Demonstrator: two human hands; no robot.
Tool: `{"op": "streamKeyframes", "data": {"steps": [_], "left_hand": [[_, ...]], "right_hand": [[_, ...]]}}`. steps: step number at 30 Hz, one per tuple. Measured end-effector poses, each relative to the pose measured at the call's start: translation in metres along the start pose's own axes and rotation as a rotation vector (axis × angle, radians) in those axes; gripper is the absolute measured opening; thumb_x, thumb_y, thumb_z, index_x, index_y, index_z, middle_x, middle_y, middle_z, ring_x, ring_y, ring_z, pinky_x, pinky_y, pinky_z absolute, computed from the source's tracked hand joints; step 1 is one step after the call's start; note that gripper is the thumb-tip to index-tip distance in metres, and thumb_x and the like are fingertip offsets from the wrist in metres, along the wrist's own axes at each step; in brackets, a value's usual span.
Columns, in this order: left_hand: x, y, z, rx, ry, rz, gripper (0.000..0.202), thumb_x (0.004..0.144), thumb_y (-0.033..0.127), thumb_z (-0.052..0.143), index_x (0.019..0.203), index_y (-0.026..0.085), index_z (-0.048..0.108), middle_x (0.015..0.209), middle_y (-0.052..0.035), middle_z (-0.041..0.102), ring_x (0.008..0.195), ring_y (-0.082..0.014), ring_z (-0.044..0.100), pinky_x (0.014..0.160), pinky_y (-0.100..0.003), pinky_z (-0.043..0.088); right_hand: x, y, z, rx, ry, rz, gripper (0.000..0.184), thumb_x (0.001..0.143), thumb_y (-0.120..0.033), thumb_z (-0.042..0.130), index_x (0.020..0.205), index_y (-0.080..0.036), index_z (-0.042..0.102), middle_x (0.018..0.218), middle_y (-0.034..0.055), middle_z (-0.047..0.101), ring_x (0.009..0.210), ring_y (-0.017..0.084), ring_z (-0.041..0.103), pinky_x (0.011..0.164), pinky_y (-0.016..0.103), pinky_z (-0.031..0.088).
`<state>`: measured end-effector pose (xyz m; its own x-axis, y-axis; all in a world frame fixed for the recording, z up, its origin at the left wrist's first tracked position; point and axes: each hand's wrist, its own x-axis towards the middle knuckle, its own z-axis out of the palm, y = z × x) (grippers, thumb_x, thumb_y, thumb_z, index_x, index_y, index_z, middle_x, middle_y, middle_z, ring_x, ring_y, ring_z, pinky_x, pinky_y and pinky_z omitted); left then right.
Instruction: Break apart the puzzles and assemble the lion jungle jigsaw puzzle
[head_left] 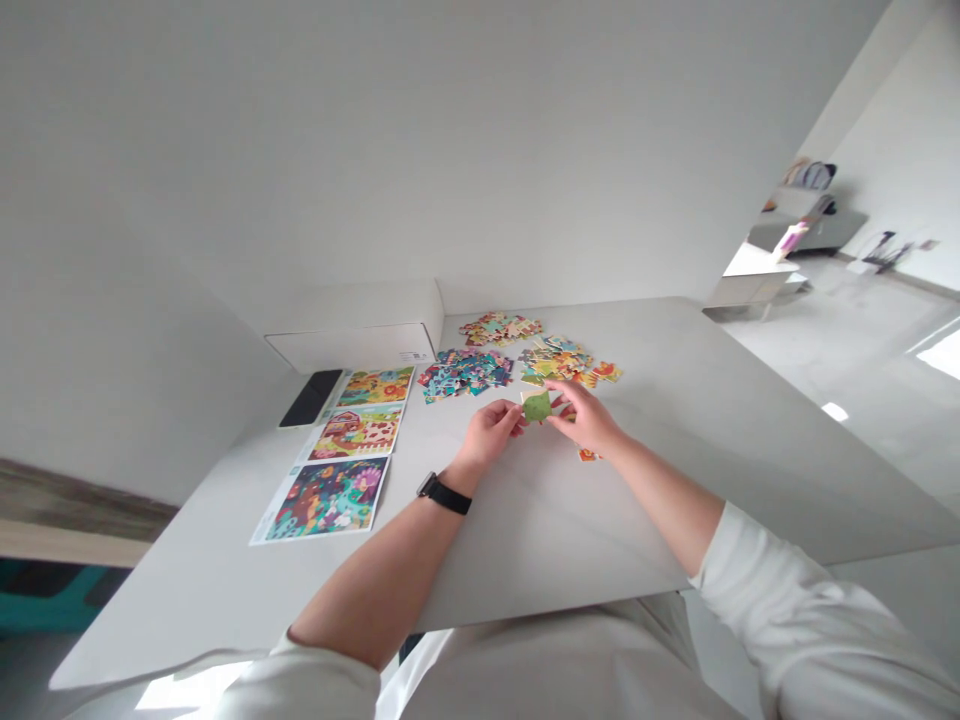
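One green puzzle piece (537,406) held

Over the surface (540,540), the left hand (490,432) pinches its left edge; the right hand (587,418), fingers slightly parted, grips its right side. Three heaps of loose pieces (465,373) lie beyond, three printed pictures (330,500) leftward. Little seems done: no joined section is clearly visible, most pieces unplaced

Green puzzle piece (536,405): flat, mostly green with a cream upper edge
Pose: printed face turned up toward you
Hold: between the fingers of your left hand (491,432) and right hand (586,418)
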<state>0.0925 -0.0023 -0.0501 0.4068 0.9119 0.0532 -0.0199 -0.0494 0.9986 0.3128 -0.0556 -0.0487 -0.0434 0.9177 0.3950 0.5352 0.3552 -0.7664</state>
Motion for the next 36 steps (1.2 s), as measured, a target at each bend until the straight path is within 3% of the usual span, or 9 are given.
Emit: {"op": "streamKeyframes", "data": {"steps": [5, 10, 13, 16, 19, 22, 26, 30, 36], "left_hand": [[-0.001, 0.002, 0.000, 0.028, -0.003, 0.000, 0.066, 0.074, 0.082, 0.077, 0.083, 0.017, 0.069, 0.076, -0.0062, 0.075, 0.062, -0.0138, 0.065, 0.064, -0.028, 0.054], [0.003, -0.003, 0.000, 0.053, -0.025, 0.004, 0.068, 0.073, 0.084, 0.076, 0.085, 0.018, 0.069, 0.078, -0.0068, 0.077, 0.064, -0.0143, 0.066, 0.065, -0.028, 0.054], [0.005, -0.007, 0.000, 0.062, -0.054, 0.005, 0.067, 0.076, 0.083, 0.074, 0.090, 0.017, 0.071, 0.083, -0.0081, 0.078, 0.066, -0.0148, 0.067, 0.067, -0.029, 0.055], [0.006, -0.010, 0.000, 0.082, -0.089, 0.028, 0.066, 0.082, 0.076, 0.072, 0.110, 0.017, 0.071, 0.092, -0.0093, 0.079, 0.070, -0.0155, 0.068, 0.070, -0.030, 0.057], [0.004, -0.012, -0.001, 0.217, -0.112, 0.136, 0.055, 0.093, 0.061, 0.068, 0.125, 0.017, 0.068, 0.100, -0.0094, 0.079, 0.080, -0.0169, 0.071, 0.078, -0.032, 0.058], [-0.001, -0.010, -0.001, 0.438, -0.152, 0.303, 0.038, 0.099, 0.045, 0.061, 0.126, 0.019, 0.070, 0.110, -0.0102, 0.077, 0.095, -0.0196, 0.072, 0.088, -0.034, 0.059], [-0.013, -0.002, 0.004, 0.686, -0.318, 0.524, 0.038, 0.102, 0.034, 0.057, 0.136, 0.021, 0.068, 0.132, -0.0129, 0.070, 0.120, -0.0247, 0.069, 0.108, -0.041, 0.055], [-0.025, 0.000, 0.019, 0.871, -0.485, 0.662, 0.049, 0.104, 0.039, 0.058, 0.151, 0.024, 0.059, 0.156, -0.0156, 0.057, 0.141, -0.0308, 0.057, 0.122, -0.049, 0.046], [-0.032, -0.004, 0.039, 1.117, -0.587, 0.673, 0.063, 0.106, 0.057, 0.052, 0.161, 0.026, 0.052, 0.171, -0.0183, 0.039, 0.158, -0.0383, 0.038, 0.130, -0.064, 0.027]], "right_hand": [[0.000, -0.001, -0.004, -0.120, -0.019, -0.131, 0.064, 0.090, -0.017, 0.068, 0.152, -0.030, 0.057, 0.151, 0.0130, 0.058, 0.119, 0.026, 0.069, 0.092, 0.041, 0.065], [0.002, -0.003, -0.008, -0.209, -0.020, -0.286, 0.066, 0.090, -0.010, 0.068, 0.151, -0.033, 0.058, 0.147, 0.0095, 0.064, 0.140, 0.029, 0.060, 0.119, 0.051, 0.052], [0.003, -0.006, -0.014, -0.233, -0.051, -0.275, 0.062, 0.091, -0.010, 0.068, 0.148, -0.033, 0.061, 0.146, 0.0084, 0.066, 0.137, 0.028, 0.062, 0.114, 0.048, 0.055], [0.005, -0.003, -0.026, -0.262, -0.037, -0.245, 0.057, 0.090, -0.011, 0.070, 0.143, -0.032, 0.065, 0.144, 0.0082, 0.067, 0.134, 0.029, 0.063, 0.108, 0.047, 0.058], [0.009, 0.009, -0.044, -0.261, 0.034, -0.211, 0.051, 0.090, -0.014, 0.071, 0.138, -0.030, 0.068, 0.144, 0.0091, 0.067, 0.125, 0.028, 0.067, 0.103, 0.045, 0.060], [0.013, 0.024, -0.063, -0.272, 0.115, -0.169, 0.042, 0.089, -0.018, 0.074, 0.130, -0.028, 0.072, 0.140, 0.0091, 0.069, 0.112, 0.026, 0.071, 0.102, 0.045, 0.060], [0.014, 0.042, -0.080, -0.283, 0.151, -0.074, 0.037, 0.087, -0.021, 0.076, 0.123, -0.027, 0.075, 0.139, 0.0094, 0.070, 0.102, 0.024, 0.073, 0.099, 0.043, 0.061], [0.014, 0.051, -0.081, -0.281, 0.071, -0.057, 0.037, 0.086, -0.019, 0.076, 0.122, -0.026, 0.076, 0.138, 0.0096, 0.071, 0.100, 0.022, 0.073, 0.102, 0.044, 0.060], [0.017, 0.063, -0.072, -0.287, -0.070, -0.122, 0.035, 0.086, -0.015, 0.074, 0.120, -0.026, 0.077, 0.134, 0.0094, 0.074, 0.127, 0.027, 0.067, 0.115, 0.048, 0.052]]}}
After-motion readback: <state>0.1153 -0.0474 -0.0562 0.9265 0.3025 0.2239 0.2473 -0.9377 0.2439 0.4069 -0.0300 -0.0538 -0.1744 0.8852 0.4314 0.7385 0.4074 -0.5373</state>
